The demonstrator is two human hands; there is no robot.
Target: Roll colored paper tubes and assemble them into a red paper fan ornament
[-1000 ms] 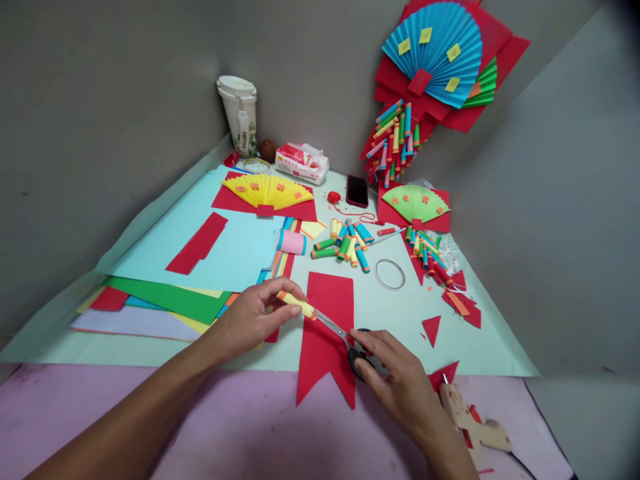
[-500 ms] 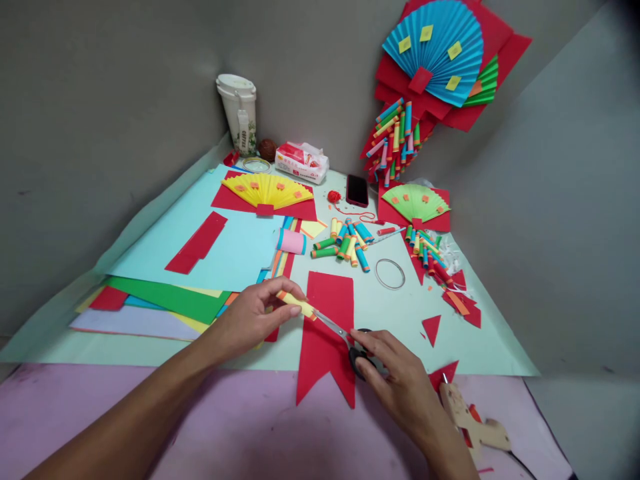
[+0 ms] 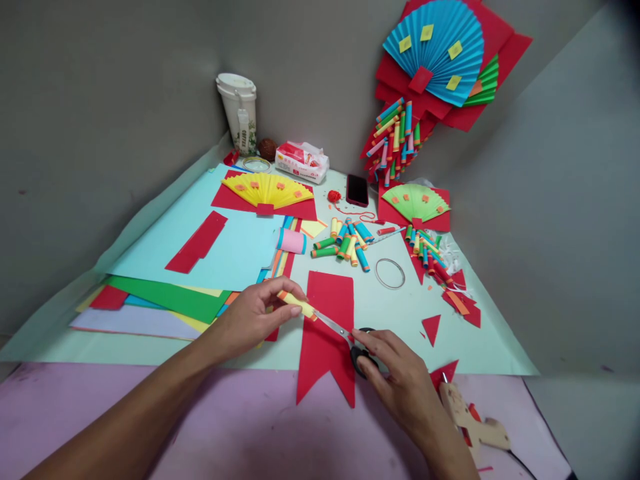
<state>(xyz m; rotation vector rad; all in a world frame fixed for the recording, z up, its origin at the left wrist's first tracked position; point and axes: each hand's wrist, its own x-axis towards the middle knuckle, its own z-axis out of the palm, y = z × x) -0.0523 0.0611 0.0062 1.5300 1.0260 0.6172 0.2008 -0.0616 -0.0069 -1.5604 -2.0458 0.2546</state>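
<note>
Between the thumb and fingers of my left hand (image 3: 260, 308) is a small yellow paper roll (image 3: 299, 305) with orange ends. My right hand (image 3: 395, 367) is closed on black-handled scissors (image 3: 336, 327), whose tips touch the right end of the roll. The blades look nearly together; whether they are inside the roll or against its edge I cannot tell. Beneath both lies a red paper banner (image 3: 327, 360) with a notched lower end. Beyond it rests a pile of coloured paper rolls (image 3: 346, 243), with a metal ring (image 3: 390, 274) to their right.
Coloured paper sheets (image 3: 150, 247) are stacked at left with a yellow fan (image 3: 267, 190) on red card behind. A green fan (image 3: 416, 202) lies at right. Red scraps (image 3: 431, 330) and a glue gun (image 3: 470, 420) are near my right arm. A phone (image 3: 357, 191) lies at the back.
Almost nothing differs. My right hand and the scissor handles have shifted very slightly to the right; my left hand and the roll stay in place.
</note>
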